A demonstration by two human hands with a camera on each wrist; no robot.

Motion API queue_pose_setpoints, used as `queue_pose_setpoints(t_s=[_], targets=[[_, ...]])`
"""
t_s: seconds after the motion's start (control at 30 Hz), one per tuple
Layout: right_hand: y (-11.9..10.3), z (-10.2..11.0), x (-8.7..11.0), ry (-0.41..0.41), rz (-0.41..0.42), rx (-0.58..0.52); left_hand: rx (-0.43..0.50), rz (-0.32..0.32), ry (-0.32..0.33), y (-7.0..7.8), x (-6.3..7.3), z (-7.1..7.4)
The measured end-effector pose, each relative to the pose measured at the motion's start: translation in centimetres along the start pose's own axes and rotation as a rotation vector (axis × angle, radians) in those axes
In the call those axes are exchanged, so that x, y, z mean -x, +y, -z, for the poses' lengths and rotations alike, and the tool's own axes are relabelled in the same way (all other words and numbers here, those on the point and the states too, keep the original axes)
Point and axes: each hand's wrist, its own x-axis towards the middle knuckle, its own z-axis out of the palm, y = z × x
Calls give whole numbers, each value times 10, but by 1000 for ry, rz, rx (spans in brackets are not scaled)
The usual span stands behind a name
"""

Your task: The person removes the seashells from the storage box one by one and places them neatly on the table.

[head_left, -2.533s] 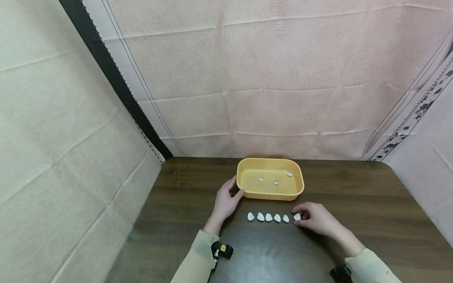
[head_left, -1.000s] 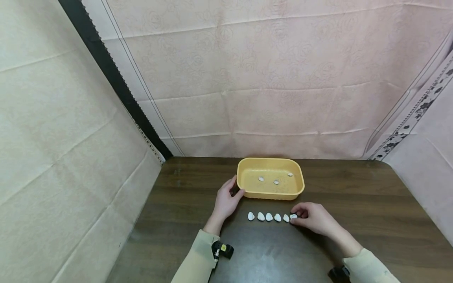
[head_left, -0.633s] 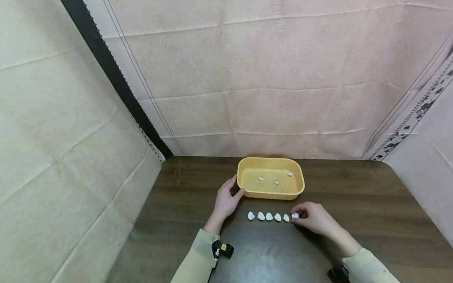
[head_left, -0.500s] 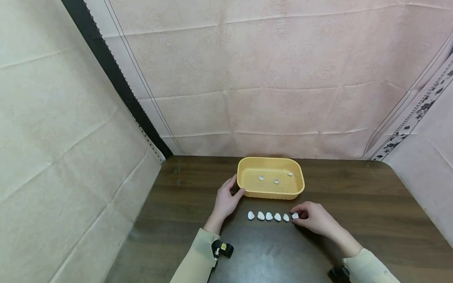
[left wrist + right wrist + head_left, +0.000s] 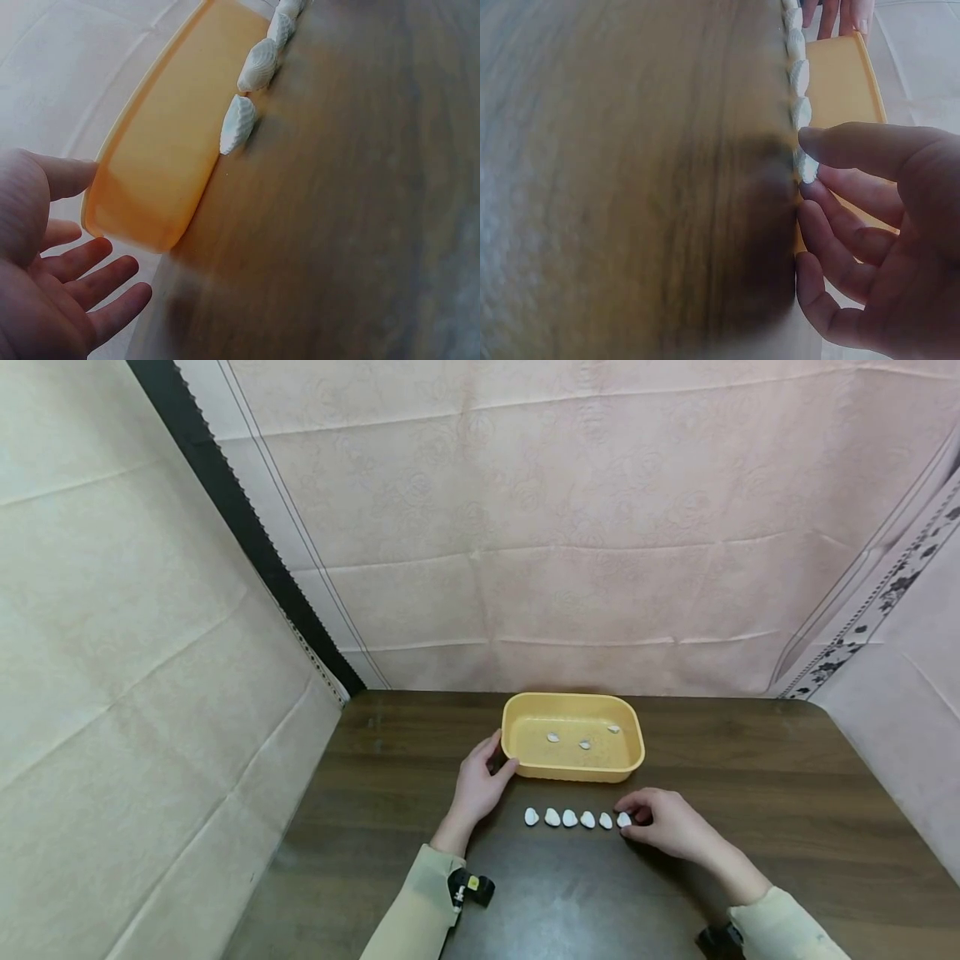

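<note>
Several white ridged seashells lie in a row on the table; the leftmost seashell is in front of the tray's left part. At the row's right end, my right hand pinches the last seashell between thumb and fingers. In the right wrist view the thumb covers part of that seashell, and the other fingers are curled beside it. Behind the row stands a yellow tray. My left hand rests against its left end, thumb and fingers loosely spread; the left wrist view shows those fingers relaxed.
Inside the tray lie three small shells, among them a pale shell. The brown wooden table ends at the back against a hanging pale cloth. Another cloth hangs along the left side.
My right hand has shifted slightly left with the last seashell, bringing it nearer the row, and the seashell has turned a little. My left hand has stayed at the tray.
</note>
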Motion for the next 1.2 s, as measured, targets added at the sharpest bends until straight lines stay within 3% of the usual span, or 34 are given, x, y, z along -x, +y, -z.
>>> queue_pose_setpoints(t_s=[0.27,0.73,0.97,1.2], targets=[[3,2,-1,4,-9,-9,-11,10,-2,0,-1,0],[8,7,2,8,46,-48,4,8,-7,1,-1,0],[5,23,2,34,55,-43,5,4,-10,2,0,1],[-7,42,-7,87,13,-98,7,6,-12,0,1,0]])
